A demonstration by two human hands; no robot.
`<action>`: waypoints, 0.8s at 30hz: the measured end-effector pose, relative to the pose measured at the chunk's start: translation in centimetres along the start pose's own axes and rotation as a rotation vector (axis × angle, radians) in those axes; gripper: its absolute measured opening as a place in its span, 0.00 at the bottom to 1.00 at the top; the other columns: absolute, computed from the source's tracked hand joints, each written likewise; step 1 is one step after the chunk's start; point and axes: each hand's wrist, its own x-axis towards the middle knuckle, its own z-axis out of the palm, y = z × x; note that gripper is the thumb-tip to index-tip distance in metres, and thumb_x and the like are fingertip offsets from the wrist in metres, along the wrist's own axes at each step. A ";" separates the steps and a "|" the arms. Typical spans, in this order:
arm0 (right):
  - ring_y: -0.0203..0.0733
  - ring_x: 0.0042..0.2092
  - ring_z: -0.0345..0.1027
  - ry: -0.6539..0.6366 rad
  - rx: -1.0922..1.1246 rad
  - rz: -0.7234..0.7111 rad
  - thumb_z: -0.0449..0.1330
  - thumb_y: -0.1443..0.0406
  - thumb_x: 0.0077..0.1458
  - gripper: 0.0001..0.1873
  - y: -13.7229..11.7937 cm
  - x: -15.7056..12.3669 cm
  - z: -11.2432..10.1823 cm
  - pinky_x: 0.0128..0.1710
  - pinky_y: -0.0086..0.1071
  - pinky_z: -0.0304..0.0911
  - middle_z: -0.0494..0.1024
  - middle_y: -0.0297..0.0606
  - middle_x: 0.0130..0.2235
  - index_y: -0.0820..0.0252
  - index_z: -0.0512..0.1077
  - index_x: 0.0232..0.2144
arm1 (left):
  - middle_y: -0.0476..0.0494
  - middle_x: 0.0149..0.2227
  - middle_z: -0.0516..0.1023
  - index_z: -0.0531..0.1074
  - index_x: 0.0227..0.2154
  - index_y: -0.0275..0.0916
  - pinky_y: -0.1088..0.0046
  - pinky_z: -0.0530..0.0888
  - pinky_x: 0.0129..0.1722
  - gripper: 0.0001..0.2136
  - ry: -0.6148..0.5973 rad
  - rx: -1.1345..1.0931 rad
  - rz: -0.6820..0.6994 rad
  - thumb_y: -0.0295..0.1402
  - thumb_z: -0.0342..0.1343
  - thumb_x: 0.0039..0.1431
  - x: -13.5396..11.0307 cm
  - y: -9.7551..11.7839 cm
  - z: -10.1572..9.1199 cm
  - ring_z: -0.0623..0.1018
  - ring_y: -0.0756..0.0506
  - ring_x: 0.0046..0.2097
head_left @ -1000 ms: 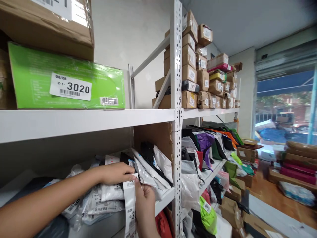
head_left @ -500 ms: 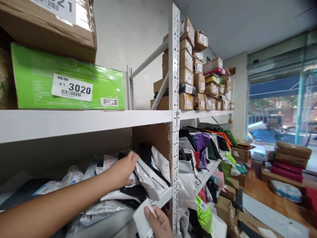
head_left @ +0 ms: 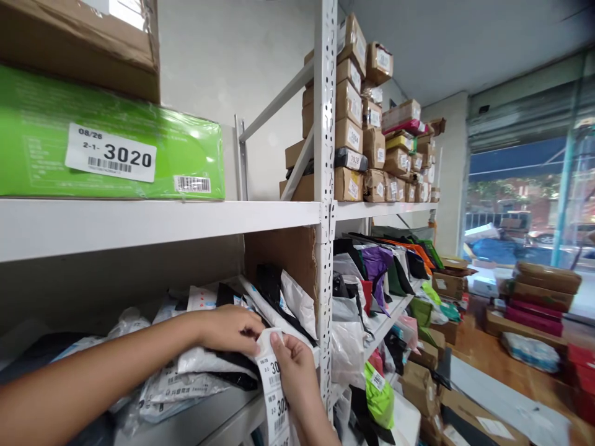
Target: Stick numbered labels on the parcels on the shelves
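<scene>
A strip of white barcode labels (head_left: 277, 396), printed with numbers starting "30", hangs down from my right hand (head_left: 295, 365), which pinches its upper end between thumb and fingers. My left hand (head_left: 232, 329) reaches across from the left with its fingers curled in, and their tips meet the strip's top left corner. Behind and below the hands, white and black plastic mailer bags (head_left: 211, 362) lie piled on the lower shelf. More mailers (head_left: 297, 300) lean upright against a cardboard divider (head_left: 283, 251) to the right of my left hand.
A green box (head_left: 186, 148) labelled 3020 sits on the upper shelf (head_left: 223, 223), under a brown carton (head_left: 93, 49). A perforated white post (head_left: 325, 248) rises right of my hands. Beyond it are stacked cartons (head_left: 348, 133) and colourful mailers (head_left: 376, 266). Parcels also lie on the floor.
My left hand has come down from the upright mailers to the label strip. My right hand has raised the strip and turned it so its printed numbers show. The view has shifted slightly right.
</scene>
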 end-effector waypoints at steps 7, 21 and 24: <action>0.29 0.22 0.46 0.029 -0.005 0.033 0.60 0.41 0.40 0.29 1.3 -0.4 -0.4 0.22 0.27 0.43 0.60 0.27 0.18 0.61 0.61 0.18 | 0.51 0.26 0.63 0.65 0.27 0.38 0.75 0.60 0.30 0.14 -0.176 -0.407 -0.136 0.44 0.55 0.49 -0.2 0.7 -0.1 0.63 0.50 0.30; 0.32 0.23 0.60 -0.067 0.155 0.075 0.73 0.52 0.28 0.28 -1.0 -1.8 -2.3 0.26 0.27 0.54 0.69 0.29 0.18 0.63 0.69 0.27 | 0.52 0.23 0.56 0.60 0.21 0.37 0.74 0.57 0.28 0.24 0.032 -0.453 -0.141 0.56 0.44 0.51 -0.4 0.9 1.3 0.56 0.51 0.27; 0.27 0.19 0.51 0.068 0.106 0.001 0.69 0.45 0.28 0.30 0.2 -1.4 -1.9 0.21 0.25 0.48 0.62 0.25 0.14 0.61 0.61 0.17 | 0.51 0.27 0.62 0.64 0.27 0.36 0.75 0.60 0.30 0.22 0.126 -0.535 -0.123 0.54 0.51 0.50 -0.3 0.9 1.5 0.61 0.50 0.30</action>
